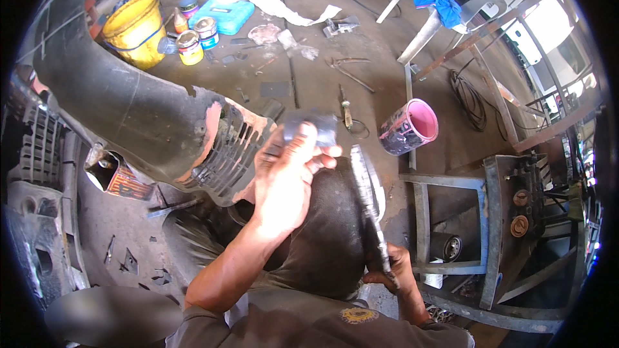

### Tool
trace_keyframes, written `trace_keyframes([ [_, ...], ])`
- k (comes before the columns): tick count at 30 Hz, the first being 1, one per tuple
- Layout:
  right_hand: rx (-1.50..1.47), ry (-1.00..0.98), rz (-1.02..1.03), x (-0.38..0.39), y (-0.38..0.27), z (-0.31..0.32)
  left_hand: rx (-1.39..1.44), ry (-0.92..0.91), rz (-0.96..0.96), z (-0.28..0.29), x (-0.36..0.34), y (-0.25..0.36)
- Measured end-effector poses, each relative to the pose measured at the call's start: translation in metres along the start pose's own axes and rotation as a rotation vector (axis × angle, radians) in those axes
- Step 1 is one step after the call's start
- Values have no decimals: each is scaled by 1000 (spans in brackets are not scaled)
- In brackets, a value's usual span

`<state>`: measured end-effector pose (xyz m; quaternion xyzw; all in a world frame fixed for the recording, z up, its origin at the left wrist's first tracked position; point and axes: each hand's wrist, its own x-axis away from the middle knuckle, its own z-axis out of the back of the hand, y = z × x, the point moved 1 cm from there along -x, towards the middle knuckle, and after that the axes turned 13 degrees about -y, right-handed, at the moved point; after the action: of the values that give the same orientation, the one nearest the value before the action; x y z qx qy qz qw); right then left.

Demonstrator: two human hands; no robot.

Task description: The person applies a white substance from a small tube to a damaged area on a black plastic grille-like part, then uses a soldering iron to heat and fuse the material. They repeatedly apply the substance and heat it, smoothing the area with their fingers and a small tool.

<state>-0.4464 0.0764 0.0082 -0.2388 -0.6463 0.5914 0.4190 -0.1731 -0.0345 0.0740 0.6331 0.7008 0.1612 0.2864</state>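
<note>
My left hand point(284, 180) is raised over my knee, its fingers pinching a thin dark flat piece point(316, 127) like a spreader, blurred and partly hidden by the thumb. Lower right, my right hand point(394, 267) is closed round the near end of a thin flat board point(369, 206). The board is tilted nearly edge-on, with grey-white smears along it. Just left of my left hand lies a large dark bumper point(122, 100), with pink filler patches around its slotted grille point(225, 148). The two held pieces are apart.
A yellow bucket point(135, 32), several small cans point(190, 48) and a blue container point(225, 16) stand at the far left. Ahead right are a pink-stained bucket point(412, 127), pincers point(351, 74) and a screwdriver-like tool point(347, 106). Right stand a metal frame point(451, 180) and a chair point(425, 35).
</note>
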Motion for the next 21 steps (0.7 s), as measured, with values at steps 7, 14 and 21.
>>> trace_keyframes([
  [7, 210, 502, -339, -42, 75, 52, -11, 255, -111, 85, -1, 56],
  [14, 968, 293, -755, -60, 225, 88, -364, 671, -54, 178, 17, 79],
  [21, 1107, 68, -886, -128, 161, 85, -370, 792, 238, 237, 11, 53],
])
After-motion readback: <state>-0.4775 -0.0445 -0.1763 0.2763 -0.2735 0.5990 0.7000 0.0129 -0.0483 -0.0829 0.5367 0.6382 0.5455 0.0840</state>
